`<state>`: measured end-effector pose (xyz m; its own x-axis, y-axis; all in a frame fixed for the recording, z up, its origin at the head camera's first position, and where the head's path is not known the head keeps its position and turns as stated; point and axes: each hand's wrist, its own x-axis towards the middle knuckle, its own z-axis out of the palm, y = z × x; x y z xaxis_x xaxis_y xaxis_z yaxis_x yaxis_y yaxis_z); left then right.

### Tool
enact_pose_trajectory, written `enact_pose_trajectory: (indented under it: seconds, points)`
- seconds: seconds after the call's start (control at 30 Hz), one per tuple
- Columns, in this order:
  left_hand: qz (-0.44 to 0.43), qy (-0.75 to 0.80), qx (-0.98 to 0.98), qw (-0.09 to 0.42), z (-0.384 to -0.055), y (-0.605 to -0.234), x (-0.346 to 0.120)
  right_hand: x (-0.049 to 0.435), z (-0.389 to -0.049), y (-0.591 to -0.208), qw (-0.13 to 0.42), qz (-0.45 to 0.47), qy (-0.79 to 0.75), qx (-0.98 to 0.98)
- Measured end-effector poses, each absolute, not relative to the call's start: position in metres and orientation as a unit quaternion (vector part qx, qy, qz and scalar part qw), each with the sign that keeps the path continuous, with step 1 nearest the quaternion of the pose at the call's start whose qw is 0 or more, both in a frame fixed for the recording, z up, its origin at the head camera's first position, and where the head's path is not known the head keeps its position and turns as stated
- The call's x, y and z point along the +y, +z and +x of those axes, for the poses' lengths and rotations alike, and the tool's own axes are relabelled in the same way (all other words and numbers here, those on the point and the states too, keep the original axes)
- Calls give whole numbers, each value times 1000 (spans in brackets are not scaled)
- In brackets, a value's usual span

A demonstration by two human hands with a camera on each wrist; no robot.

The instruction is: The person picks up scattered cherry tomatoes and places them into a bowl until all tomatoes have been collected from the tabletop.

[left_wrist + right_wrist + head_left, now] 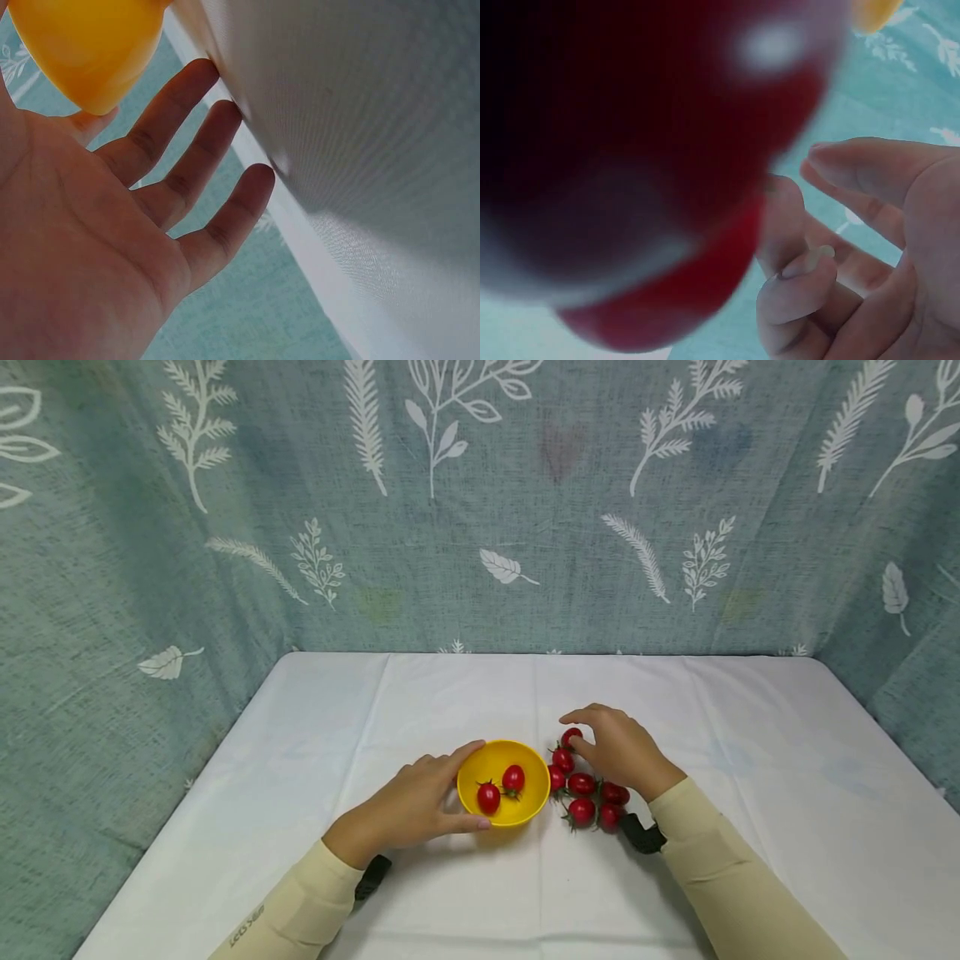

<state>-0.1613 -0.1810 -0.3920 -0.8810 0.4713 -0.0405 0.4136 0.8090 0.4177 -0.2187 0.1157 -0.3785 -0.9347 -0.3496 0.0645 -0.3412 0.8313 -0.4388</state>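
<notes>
My left hand (412, 802) holds a yellow bowl (489, 762) by its left side, thumb at the near rim and index finger at the far rim. In the left wrist view, the other fingers spread away from the bowl (90, 45). Two cherry tomatoes (488, 798) with green stems lie inside. My right hand (618, 747) hovers over a cluster of several cherry tomatoes (581, 785) beside the bowl. Its thumb and index finger stand apart around the farthest tomato (572, 737). Blurred tomatoes (667, 112) fill much of the right wrist view, and no grip on one shows.
A white cloth (450, 902) covers the table. Behind it and along both sides hangs a green-blue curtain (465, 585) with white leaf prints. Black wrist-worn devices show under the left sleeve (300, 902) and the right sleeve (727, 868), the right one close to the near tomatoes.
</notes>
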Motion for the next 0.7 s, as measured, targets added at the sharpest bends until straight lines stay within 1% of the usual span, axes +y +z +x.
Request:
enact_pose_trajectory:
  seconds: [0.33, 0.7]
  points:
    - [234, 203, 948, 72, -162, -391, -180, 118, -220, -387, 14, -182, -200, 963]
    - [227, 207, 948, 80, -161, -391, -180, 119, -224, -392, 42, -169, -188, 967]
